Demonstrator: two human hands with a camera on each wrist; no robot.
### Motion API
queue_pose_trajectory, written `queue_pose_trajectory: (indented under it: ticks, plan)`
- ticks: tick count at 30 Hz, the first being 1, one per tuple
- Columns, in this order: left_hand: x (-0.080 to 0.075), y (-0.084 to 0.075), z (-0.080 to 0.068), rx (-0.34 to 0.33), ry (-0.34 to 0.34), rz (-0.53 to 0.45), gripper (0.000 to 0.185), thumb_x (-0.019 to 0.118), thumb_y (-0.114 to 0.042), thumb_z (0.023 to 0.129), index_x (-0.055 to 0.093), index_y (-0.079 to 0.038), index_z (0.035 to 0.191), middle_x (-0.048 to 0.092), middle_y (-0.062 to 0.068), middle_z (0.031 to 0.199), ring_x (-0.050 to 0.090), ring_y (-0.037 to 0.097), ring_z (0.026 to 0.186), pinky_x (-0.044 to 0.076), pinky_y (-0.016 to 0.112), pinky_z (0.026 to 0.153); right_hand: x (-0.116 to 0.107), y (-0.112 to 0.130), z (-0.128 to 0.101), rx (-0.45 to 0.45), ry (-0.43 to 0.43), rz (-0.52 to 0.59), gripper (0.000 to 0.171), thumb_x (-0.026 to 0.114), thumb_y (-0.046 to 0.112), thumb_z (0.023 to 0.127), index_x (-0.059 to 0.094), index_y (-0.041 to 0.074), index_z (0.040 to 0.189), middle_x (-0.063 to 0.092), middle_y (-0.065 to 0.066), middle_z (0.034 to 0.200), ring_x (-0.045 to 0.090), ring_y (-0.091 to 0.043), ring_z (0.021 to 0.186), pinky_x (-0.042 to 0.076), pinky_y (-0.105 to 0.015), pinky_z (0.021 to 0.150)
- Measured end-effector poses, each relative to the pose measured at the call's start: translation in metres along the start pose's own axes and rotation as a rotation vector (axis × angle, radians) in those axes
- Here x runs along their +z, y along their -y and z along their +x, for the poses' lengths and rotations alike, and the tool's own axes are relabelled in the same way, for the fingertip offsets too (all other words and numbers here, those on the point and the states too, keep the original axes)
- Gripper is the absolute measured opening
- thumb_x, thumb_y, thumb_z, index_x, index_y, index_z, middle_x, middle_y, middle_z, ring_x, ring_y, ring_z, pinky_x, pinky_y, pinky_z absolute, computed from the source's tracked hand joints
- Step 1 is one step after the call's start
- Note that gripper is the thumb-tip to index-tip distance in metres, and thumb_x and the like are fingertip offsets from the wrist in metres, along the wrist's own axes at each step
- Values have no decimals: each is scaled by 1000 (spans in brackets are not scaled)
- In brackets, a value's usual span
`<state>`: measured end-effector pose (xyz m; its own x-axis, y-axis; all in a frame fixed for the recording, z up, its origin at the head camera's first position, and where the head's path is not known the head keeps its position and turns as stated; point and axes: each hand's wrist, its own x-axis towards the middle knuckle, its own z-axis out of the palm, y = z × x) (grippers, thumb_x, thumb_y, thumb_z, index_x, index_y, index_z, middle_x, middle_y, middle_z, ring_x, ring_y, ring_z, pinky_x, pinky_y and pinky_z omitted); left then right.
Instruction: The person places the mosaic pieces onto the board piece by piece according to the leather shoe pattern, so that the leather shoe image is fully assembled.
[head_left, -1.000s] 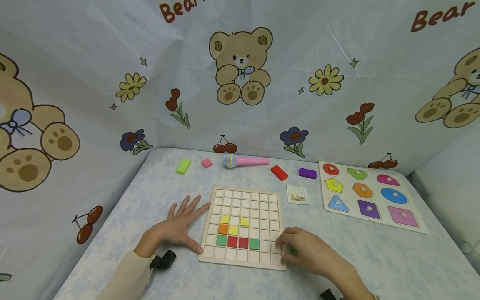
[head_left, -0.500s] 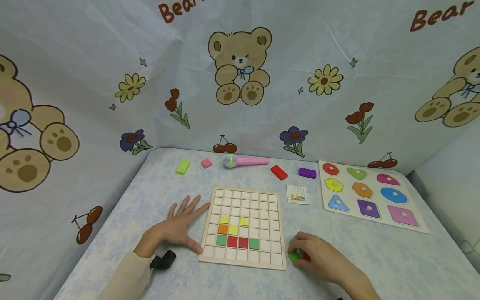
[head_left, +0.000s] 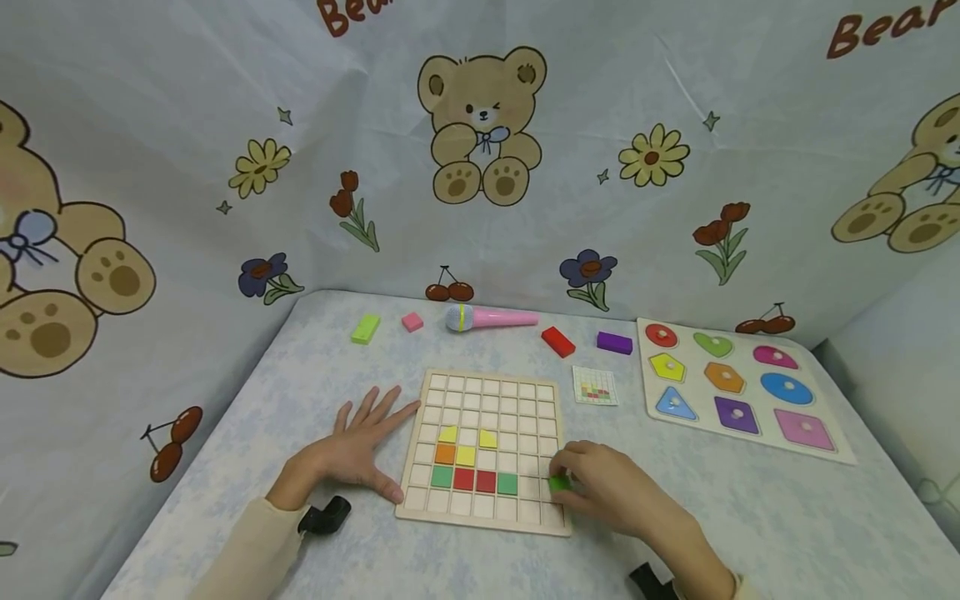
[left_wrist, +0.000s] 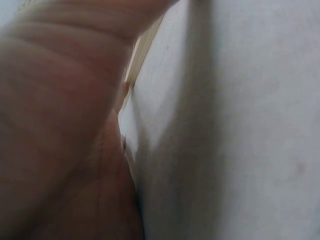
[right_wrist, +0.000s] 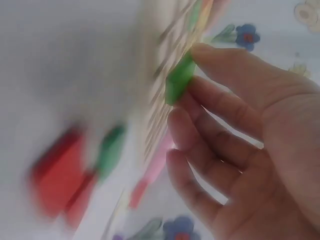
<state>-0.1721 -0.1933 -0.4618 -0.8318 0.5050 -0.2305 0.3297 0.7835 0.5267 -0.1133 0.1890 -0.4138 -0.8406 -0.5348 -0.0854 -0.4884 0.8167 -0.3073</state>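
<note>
Head view: right hand (head_left: pixel 611 492) pinches a green tile (head_left: pixel 558 482) between fingertips, over the right edge of the wooden grid board (head_left: pixel 487 385), beside the filled green square. Left hand (head_left: pixel 352 454) lies flat, fingers spread, on the table (head_left: pixel 750 517), thumb touching the board's left edge.
</note>
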Motion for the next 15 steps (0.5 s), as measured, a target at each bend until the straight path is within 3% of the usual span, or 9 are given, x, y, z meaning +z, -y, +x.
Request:
queue_pose_trajectory:
  ticks: [7, 15]
  plan:
    - [1, -2, -1, 13, 3, -14, 131, 89, -63, 59, 19, -24, 162, -4, 15, 169, -15, 45, 152, -10, 75, 111, 9, 22, 32, -76, 28, 14, 18, 80, 30, 85, 73, 17, 95, 65, 10, 88, 50, -2, 72, 49, -26, 68]
    - [0, 1, -1, 12, -5, -11, 131, 90, -62, 59, 20, -22, 162, -3, 16, 169, -14, 45, 152, -9, 75, 111, 17, 23, 35, -41, 22, 29, 17, 83, 29, 83, 72, 19, 91, 61, 11, 84, 48, -2, 70, 47, -23, 65]
